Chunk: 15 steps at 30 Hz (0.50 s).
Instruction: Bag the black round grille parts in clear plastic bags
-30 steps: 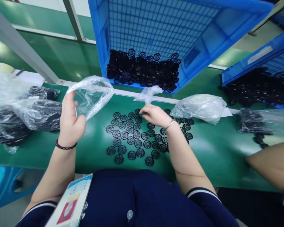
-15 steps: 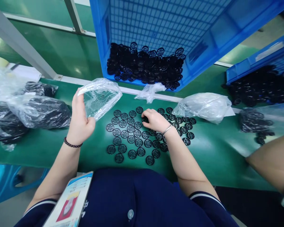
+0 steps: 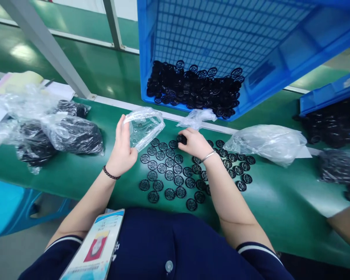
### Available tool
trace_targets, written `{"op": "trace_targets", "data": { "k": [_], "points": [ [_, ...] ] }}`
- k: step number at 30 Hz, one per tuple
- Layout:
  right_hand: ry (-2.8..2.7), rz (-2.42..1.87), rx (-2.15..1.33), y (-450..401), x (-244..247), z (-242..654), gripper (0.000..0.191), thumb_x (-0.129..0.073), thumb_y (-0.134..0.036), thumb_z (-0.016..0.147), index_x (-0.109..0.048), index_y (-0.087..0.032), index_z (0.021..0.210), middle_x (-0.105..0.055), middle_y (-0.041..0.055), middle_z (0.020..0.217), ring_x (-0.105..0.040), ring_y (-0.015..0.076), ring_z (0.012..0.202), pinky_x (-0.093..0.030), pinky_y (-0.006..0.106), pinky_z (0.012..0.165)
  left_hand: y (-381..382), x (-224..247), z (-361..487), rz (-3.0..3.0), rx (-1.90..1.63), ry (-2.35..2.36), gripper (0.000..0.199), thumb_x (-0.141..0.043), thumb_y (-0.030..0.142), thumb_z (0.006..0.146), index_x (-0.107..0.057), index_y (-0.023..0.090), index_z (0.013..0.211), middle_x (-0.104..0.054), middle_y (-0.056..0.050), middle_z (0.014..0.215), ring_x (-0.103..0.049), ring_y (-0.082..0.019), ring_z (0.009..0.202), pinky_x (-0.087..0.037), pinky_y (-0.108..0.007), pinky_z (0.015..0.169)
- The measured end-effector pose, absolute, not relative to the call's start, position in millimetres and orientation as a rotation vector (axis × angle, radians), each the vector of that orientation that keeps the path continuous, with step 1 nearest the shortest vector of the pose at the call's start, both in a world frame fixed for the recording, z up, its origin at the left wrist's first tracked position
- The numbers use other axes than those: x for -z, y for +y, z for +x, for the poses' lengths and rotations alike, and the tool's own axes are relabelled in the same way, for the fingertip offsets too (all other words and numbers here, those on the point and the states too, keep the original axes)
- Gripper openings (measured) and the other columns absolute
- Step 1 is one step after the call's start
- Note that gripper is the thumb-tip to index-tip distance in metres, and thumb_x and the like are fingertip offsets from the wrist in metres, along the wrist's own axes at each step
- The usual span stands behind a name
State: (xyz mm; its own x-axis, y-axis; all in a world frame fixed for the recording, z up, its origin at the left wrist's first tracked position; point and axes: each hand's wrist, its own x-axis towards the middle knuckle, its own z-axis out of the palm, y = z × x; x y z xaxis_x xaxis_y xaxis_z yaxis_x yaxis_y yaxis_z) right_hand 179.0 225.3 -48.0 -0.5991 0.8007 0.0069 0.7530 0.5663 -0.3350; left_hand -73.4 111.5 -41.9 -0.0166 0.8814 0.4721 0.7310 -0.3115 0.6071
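My left hand (image 3: pixel 123 151) grips the edge of a clear plastic bag (image 3: pixel 146 130), its mouth held wide and facing right. Between the thumb and fingers of my right hand (image 3: pixel 194 144) is a black round spoked disc (image 3: pixel 181 139); whether more than one is stacked there I cannot tell. Below both hands, many similar black discs (image 3: pixel 169 175) lie flat and spread out on the green table (image 3: pixel 119 194). Part of that spread is hidden under my right hand and forearm.
A tilted blue crate (image 3: pixel 147 77) heaped with black discs stands behind. Filled clear bags (image 3: pixel 72 132) lie at left, a pale plastic bundle (image 3: pixel 266 142) at right. A second crate (image 3: pixel 315 101), another bag (image 3: pixel 340 167) and a co-worker's arm (image 3: pixel 348 223) are far right.
My right hand has lifted slightly off the table with the black disc, up and toward the bag. The camera view has shifted left. My left hand still holds the bag.
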Motion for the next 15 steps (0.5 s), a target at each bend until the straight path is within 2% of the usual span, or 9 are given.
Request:
{"op": "trace_targets", "data": {
  "k": [6,8,10,12,15],
  "points": [
    [-2.35,-0.68,-0.548,198.5,2.4,131.6,0.038,-0.054,-0.024,0.087,-0.054,-0.018,0.124,-0.055,0.0112,0.125,-0.052,0.023,0.116,-0.051,0.038,0.092,117.4,45.9,-69.7,2.023,-1.253,1.657,0.082,-0.054,0.016,0.082,-0.012,0.025,0.152,-0.02,-0.013,0.158,-0.016,-0.035,0.148,-0.015,-0.059,0.12],
    [-2.307,-0.706,-0.537,200.8,0.3,125.9,0.036,-0.05,-0.021,0.088,-0.053,-0.019,0.124,-0.054,0.0113,0.127,-0.052,0.0226,0.116,-0.051,0.038,0.09,116.7,44.6,-75.9,1.99,-1.27,1.659,0.083,-0.056,0.017,0.08,-0.014,0.025,0.151,-0.021,-0.012,0.157,-0.017,-0.035,0.148,-0.015,-0.057,0.121],
    [-2.361,-0.834,-0.523,207.9,7.4,131.3,0.034,-0.046,-0.012,0.086,-0.056,-0.018,0.118,-0.056,0.0105,0.12,-0.054,0.0219,0.11,-0.051,0.038,0.088,114.5,43.8,-85.7,1.945,-1.281,1.667,0.085,-0.058,0.017,0.078,-0.015,0.026,0.152,-0.02,-0.012,0.157,-0.016,-0.035,0.148,-0.014,-0.056,0.121],
    [-2.575,-0.97,-0.511,216.2,20.3,142.8,0.038,-0.043,-0.003,0.081,-0.059,-0.017,0.112,-0.059,0.01,0.114,-0.055,0.022,0.103,-0.05,0.037,0.087,111.8,43.5,-95.4,1.893,-1.284,1.672,0.087,-0.058,0.017,0.077,-0.015,0.027,0.152,-0.02,-0.011,0.157,-0.017,-0.035,0.148,-0.016,-0.056,0.121],
    [-2.954,-1.064,-0.479,225.0,40.5,158.1,0.046,-0.045,0.003,0.075,-0.062,-0.017,0.113,-0.06,0.0104,0.117,-0.053,0.0248,0.106,-0.048,0.036,0.087,109.2,41.3,-102.7,1.828,-1.275,1.679,0.086,-0.057,0.016,0.077,-0.015,0.028,0.151,-0.023,-0.01,0.156,-0.018,-0.035,0.147,-0.02,-0.057,0.119]
  ]
}}
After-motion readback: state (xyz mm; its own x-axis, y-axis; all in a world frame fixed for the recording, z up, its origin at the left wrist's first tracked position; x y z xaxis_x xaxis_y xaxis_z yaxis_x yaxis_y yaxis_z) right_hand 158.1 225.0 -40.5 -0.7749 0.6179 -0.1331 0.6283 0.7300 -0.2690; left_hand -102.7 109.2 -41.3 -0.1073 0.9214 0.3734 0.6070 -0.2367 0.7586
